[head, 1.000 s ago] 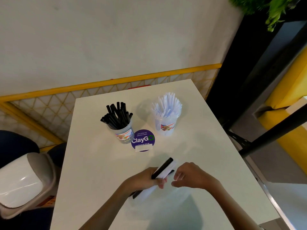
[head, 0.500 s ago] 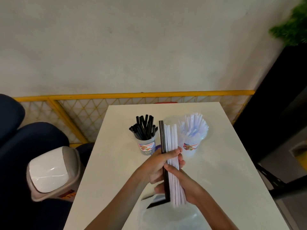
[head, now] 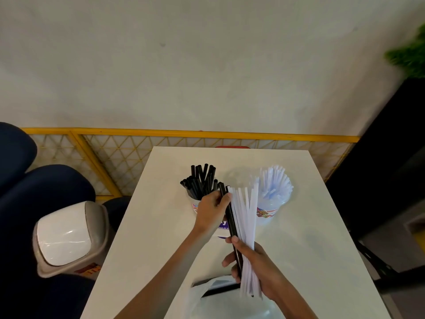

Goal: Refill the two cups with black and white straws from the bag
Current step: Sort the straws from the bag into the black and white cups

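Head view: right hand [head: 255, 264] tight around white straws [head: 248, 212] (upright), left hand [head: 210, 212] tight on black straw [head: 230, 221].

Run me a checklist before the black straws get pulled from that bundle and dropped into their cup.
1. Right hand grips the lower end of the bundle: ok.
2. Left hand pinches the black straws near their tops: ok.
3. Black straws separated from the white ones: not ok; they lie side by side.
4. Black-straw cup upright: ok.
5. Room left in that cup: cannot tell.
6. White-straw cup clear of the path: ok, it stands to the right.
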A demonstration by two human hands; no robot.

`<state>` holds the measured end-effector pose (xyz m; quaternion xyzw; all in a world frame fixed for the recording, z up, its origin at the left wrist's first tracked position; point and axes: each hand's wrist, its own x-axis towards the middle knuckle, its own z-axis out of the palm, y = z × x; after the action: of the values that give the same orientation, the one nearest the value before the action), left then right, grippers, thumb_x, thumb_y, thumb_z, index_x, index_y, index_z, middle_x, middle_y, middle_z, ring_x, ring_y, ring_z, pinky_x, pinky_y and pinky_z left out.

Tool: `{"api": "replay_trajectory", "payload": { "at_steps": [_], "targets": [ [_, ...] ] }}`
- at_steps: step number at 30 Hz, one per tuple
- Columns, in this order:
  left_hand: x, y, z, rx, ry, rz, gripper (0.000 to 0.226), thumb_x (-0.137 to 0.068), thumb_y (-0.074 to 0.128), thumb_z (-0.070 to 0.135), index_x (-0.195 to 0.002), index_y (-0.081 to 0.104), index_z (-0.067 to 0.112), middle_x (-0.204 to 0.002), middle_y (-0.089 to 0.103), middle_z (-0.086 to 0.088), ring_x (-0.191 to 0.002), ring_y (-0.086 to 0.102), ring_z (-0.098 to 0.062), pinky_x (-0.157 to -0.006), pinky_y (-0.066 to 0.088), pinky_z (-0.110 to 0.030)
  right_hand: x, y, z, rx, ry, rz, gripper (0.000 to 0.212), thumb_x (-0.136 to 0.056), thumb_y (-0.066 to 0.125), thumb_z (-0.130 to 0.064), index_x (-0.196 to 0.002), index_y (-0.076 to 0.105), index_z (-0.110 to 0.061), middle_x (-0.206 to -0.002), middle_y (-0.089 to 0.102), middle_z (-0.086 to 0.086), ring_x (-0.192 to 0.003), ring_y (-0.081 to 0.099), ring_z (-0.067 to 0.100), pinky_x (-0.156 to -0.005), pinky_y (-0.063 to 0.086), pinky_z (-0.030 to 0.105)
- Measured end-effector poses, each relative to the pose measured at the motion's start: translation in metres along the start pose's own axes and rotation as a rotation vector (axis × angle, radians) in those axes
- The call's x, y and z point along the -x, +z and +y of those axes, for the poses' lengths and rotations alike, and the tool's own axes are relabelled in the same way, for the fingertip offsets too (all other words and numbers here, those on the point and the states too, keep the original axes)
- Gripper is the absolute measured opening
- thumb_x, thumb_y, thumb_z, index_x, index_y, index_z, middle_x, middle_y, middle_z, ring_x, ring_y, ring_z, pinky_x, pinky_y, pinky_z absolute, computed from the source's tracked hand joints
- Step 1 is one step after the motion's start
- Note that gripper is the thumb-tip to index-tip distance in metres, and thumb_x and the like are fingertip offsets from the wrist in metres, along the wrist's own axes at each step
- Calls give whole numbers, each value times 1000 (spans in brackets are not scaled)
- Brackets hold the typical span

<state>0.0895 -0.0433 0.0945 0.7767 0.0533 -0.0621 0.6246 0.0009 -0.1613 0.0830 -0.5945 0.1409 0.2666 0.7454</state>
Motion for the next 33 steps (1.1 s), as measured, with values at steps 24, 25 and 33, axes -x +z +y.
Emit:
{"api": "replay_trajectory", "payload": {
  "at_steps": [24, 25, 33],
  "targets": [
    [-63, -69, 35, -334, 754, 412, 38, -93, 53, 13, -130, 47, 11, -93, 58, 2, -78, 60, -13, -70, 55, -34, -24, -6, 6, -137, 162, 71, 23, -91, 53, -31, -85, 44, -11, -46, 33, 0, -35, 28, 11, -39, 30, 20],
    [-65, -65, 25, -345, 739, 387, 37, -93, 52, 15, -129, 46, 14, -95, 60, -1, -81, 62, -17, -71, 55, -39, -25, -6, 6, -133, 165, 68, 24, -92, 52, -33, -85, 44, -11, -47, 32, 0, -35, 27, 11, -39, 29, 19],
    [-69, -43, -35, -434, 591, 251, 39, -90, 45, 27, -128, 48, 20, -114, 64, -13, -91, 67, -28, -80, 56, -38, -29, -9, 2, -180, 205, 67, 42, -83, 48, -54, -82, 44, -12, -48, 28, 0, -34, 22, 12, -37, 24, 17]
  ]
}}
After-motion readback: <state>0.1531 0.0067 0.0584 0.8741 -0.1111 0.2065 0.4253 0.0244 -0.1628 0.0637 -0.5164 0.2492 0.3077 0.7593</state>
